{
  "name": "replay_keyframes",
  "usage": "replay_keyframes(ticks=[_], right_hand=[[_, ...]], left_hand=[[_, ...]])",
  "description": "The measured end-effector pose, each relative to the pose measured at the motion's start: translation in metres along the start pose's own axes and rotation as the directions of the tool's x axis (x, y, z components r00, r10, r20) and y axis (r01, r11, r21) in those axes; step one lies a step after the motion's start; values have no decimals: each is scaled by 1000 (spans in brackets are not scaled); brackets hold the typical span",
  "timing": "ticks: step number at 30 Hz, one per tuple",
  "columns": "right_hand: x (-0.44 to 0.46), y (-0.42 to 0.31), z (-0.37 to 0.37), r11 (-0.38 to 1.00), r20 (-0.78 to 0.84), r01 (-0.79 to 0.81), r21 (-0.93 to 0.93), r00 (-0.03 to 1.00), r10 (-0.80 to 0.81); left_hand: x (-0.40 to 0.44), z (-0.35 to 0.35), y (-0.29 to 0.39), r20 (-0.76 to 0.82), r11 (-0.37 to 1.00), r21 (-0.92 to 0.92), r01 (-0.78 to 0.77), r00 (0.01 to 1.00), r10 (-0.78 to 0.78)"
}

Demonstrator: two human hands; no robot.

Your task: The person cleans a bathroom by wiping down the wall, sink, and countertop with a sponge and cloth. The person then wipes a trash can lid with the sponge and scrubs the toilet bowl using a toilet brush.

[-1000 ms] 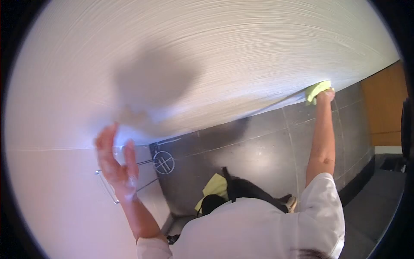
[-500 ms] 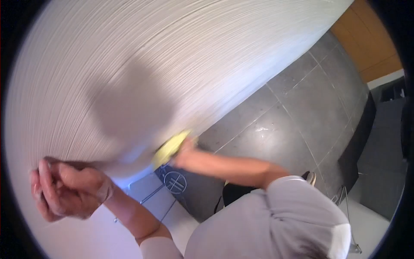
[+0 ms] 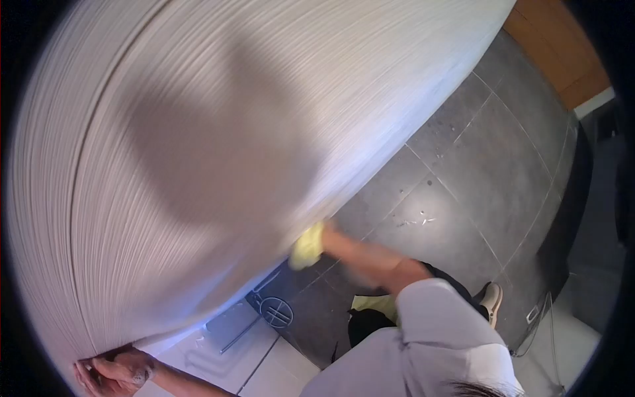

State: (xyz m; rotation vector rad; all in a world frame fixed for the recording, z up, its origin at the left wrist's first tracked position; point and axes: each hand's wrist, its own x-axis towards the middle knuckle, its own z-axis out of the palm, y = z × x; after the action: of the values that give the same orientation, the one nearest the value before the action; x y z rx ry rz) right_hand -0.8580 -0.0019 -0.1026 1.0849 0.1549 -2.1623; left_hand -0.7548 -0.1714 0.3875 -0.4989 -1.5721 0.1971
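Note:
My right hand (image 3: 324,241) is mostly covered by a crumpled yellow cloth (image 3: 307,248), which it grips. The cloth is against or very near the lower part of a pale, finely ribbed wall surface (image 3: 370,86); motion blurs it a little. At the lower left, my left hand (image 3: 116,374) is beside the same surface with its fingers curled. Whether anything is inside those fingers is hidden. A large soft shadow falls across the ribbed surface between the two hands.
Grey floor tiles (image 3: 456,192) run along the wall, with small bright and dark spots on them. A round barred metal piece (image 3: 276,312) sits beside white panels (image 3: 231,337). Another yellow-green cloth (image 3: 374,303) shows near my waist, and a shoe (image 3: 491,301) stands below. Brown wood panelling (image 3: 562,53) is at upper right.
My right hand and the yellow cloth have shifted right in view. My left hand sits lower, near the bottom edge. The camera view has moved, showing more of the ribbed surface.

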Motion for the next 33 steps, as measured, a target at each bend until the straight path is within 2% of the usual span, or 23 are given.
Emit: replay_keyframes(ticks=[2, 5, 7, 9, 10, 11, 13, 15, 16, 17, 19, 21, 22, 24, 25, 26, 29, 30, 32, 33], right_hand=[[1, -122, -13, 967, -17, 249, -58, 968, -250], [-17, -304, -18, 805, -63, 583, -113, 804, -591], [-25, -401, -20, 615, -123, 763, -199, 603, -788], [-2, -472, -37, 347, -157, 862, -370, 310, -938], [23, -484, -55, 251, -103, 908, -337, 229, -968], [1, -448, -38, 277, -177, 938, -207, 243, -954], [32, -403, -53, 275, -146, 961, 1, 272, -951], [69, -329, -85, 459, -45, 877, 141, 468, -882], [79, -273, -93, 601, -81, 792, 108, 610, -788], [98, -202, -106, 620, -23, 780, 90, 624, -781], [106, -48, -106, 792, -60, 580, 190, 812, -581], [99, 82, -95, 933, -79, 277, 230, 961, -265], [91, 141, -87, 959, -86, 110, 260, 992, -90], [78, 221, -67, 936, -58, -165, 310, 980, 192], [70, 241, -59, 914, -45, -255, 314, 958, 282], [66, 246, -51, 906, -35, -295, 304, 947, 320], [60, 192, -41, 938, -14, -240, 249, 968, 251], [59, 155, -38, 962, -7, -161, 219, 986, 167], [51, 61, -33, 986, 9, 64, 151, 998, -67], [41, 4, -24, 971, 20, 207, 116, 977, -211]], left_hand=[[2, 8, 5, -26, 996, 91, -16, 999, 18], [3, -1, 3, 54, 999, 39, -30, 998, 28], [3, 3, 2, 79, 995, 23, -97, 992, 95], [1, -2, -2, 19, 991, 127, -51, 999, 49], [1, -4, -4, 39, 990, 125, -63, 997, 59], [2, -1, -3, 27, 991, 103, -88, 996, 86], [2, 1, -6, 34, 990, 79, -116, 993, 114], [-1, 2, -5, -49, 993, -95, 68, 996, -73], [4, 4, -2, -2, 987, -150, 61, 998, -62], [7, 4, -6, 1, 988, -135, 68, 998, -68], [8, -3, -13, 93, 968, -248, -46, 993, 71], [-11, -43, -45, 78, 959, -128, 251, 967, -243], [-14, -51, -52, 196, 926, -255, 278, 953, -232], [-12, -75, -59, 415, 976, 153, 154, 886, -205], [-10, -88, -62, 516, 949, 313, 20, 836, -188], [-20, -78, -62, 291, 954, 223, 198, 921, -259], [-25, -77, -66, 179, 957, -151, 247, 959, -219], [-24, -74, -63, 169, 928, 95, 359, 913, -371], [-25, -63, -57, 105, 827, 307, 471, 847, -521], [-17, -32, -27, 117, 912, 260, 319, 927, -357]])
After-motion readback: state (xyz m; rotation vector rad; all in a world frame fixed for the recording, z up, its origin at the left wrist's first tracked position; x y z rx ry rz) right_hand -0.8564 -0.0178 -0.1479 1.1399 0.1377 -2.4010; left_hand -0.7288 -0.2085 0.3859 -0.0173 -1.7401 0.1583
